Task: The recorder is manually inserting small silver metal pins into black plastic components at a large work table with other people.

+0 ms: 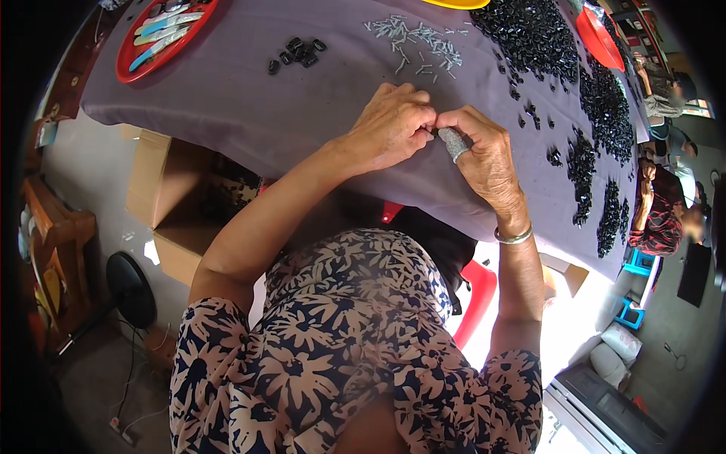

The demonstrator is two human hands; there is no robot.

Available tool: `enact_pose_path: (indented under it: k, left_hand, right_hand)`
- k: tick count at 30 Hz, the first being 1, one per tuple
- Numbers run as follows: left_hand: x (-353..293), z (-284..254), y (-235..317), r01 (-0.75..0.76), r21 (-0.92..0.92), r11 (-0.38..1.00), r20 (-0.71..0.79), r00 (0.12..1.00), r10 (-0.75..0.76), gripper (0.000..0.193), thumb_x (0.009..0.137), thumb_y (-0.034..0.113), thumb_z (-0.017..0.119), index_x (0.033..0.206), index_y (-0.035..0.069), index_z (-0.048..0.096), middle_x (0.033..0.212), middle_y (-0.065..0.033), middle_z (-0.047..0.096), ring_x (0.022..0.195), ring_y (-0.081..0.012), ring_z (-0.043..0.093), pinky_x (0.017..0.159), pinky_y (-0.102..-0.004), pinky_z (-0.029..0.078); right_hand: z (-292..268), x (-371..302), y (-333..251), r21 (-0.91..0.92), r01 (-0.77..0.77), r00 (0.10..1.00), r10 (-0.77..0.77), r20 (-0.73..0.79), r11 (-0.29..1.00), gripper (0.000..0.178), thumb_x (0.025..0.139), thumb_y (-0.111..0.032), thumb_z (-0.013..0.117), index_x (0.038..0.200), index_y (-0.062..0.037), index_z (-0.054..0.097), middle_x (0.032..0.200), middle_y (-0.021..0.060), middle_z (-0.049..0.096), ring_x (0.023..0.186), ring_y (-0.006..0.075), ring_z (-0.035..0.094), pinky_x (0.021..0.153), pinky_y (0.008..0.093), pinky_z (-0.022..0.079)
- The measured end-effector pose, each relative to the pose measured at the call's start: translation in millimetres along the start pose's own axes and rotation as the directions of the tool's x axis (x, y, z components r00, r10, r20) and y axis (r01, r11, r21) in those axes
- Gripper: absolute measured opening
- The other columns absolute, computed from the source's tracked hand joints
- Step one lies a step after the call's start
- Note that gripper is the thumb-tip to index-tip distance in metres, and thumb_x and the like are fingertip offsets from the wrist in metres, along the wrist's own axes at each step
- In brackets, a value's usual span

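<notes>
Head view is showing two hands meeting on a tabletop (302, 113) covered with a grey cloth. The left hand (389, 125) and the right hand (484, 155) are touching at the fingertips and are pinching a tiny part (432, 135) between them; it is too small to tell what it is. A grey finger cover (452, 143) is sitting on one right finger, and a silver bangle (514, 237) is circling the right wrist. A little heap of silver pieces (420, 41) is lying beyond the hands. Black pieces (597, 113) are spreading in big piles to the right, and a small black bunch (297, 53) is lying near a red tray (162, 34) at the far left.
</notes>
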State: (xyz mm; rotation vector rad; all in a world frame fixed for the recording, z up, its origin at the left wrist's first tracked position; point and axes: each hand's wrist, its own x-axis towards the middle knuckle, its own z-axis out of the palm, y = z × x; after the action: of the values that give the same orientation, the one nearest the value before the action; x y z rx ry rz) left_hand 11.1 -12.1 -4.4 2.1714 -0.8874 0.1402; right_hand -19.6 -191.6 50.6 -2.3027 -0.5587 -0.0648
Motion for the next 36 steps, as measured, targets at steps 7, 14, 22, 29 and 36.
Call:
enact_pose_path:
  k: [7, 14, 22, 29, 36]
  left_hand:
    - [0.2, 1.4, -1.0, -0.044, 0.03, 0.999, -0.025, 0.999, 0.045, 0.003, 0.079, 0.01, 0.065, 0.08, 0.009, 0.067, 0.085, -0.0024, 0.058, 0.092, -0.0216, 0.054, 0.085, -0.0377, 0.039]
    - [2.7, 0.1, 1.7, -0.088, -0.019, 0.996, -0.038, 0.995, 0.088, 0.008, 0.077, 0.013, 0.069, 0.08, 0.008, 0.065, 0.086, -0.0037, 0.057, 0.091, -0.0231, 0.053, 0.083, -0.0392, 0.038]
    - [5.1, 0.1, 6.4, -0.058, -0.154, 0.986, -0.154, 0.987, 0.034, 0.017, 0.068, 0.018, 0.077, 0.07, 0.004, 0.067, 0.067, -0.0064, 0.054, 0.069, -0.0266, 0.053, 0.064, -0.04, 0.041]
    - [6.2, -6.0, 14.2, -0.019, -0.216, 0.976, -0.155, 0.988, -0.015, 0.015, 0.065, 0.005, 0.08, 0.075, 0.006, 0.069, 0.068, -0.0044, 0.057, 0.066, -0.0232, 0.054, 0.064, -0.0364, 0.041]
    - [8.8, -13.1, 16.1, -0.04, -0.213, 0.976, -0.075, 0.997, 0.025, 0.016, 0.067, 0.003, 0.077, 0.077, 0.005, 0.065, 0.066, -0.0032, 0.053, 0.067, -0.022, 0.053, 0.074, -0.0346, 0.039]
  right_hand:
    - [-1.1, -0.8, -0.3, -0.084, 0.034, 0.999, -0.037, -0.035, 0.996, 0.031, 0.071, 0.016, 0.059, 0.096, -0.0008, 0.065, 0.086, 0.0092, 0.064, 0.077, 0.0238, 0.065, 0.069, 0.0298, 0.05]
    - [-10.8, 10.3, 14.9, 0.128, -0.074, 0.995, 0.065, 0.072, 0.989, 0.009, 0.081, 0.006, 0.067, 0.088, 0.0005, 0.067, 0.08, 0.0045, 0.065, 0.072, 0.0078, 0.06, 0.064, 0.0274, 0.048]
    - [-22.3, 27.6, 16.3, 0.133, -0.423, 0.855, 0.346, 0.386, 0.897, 0.014, 0.072, -0.01, 0.079, 0.081, -0.0022, 0.071, 0.068, 0.005, 0.066, 0.063, 0.011, 0.059, 0.057, 0.0286, 0.046]
    - [-22.8, 44.6, 23.5, 0.213, -0.629, 0.711, 0.441, 0.548, 0.748, 0.015, 0.07, -0.007, 0.077, 0.079, 0.0016, 0.07, 0.071, 0.0079, 0.066, 0.066, 0.0133, 0.062, 0.056, 0.0284, 0.049]
    - [-33.3, 48.2, 3.1, 0.008, -0.566, 0.696, 0.472, 0.541, 0.825, 0.011, 0.073, -0.01, 0.071, 0.08, -0.0013, 0.07, 0.073, 0.0107, 0.068, 0.069, 0.0175, 0.065, 0.062, 0.0329, 0.051]
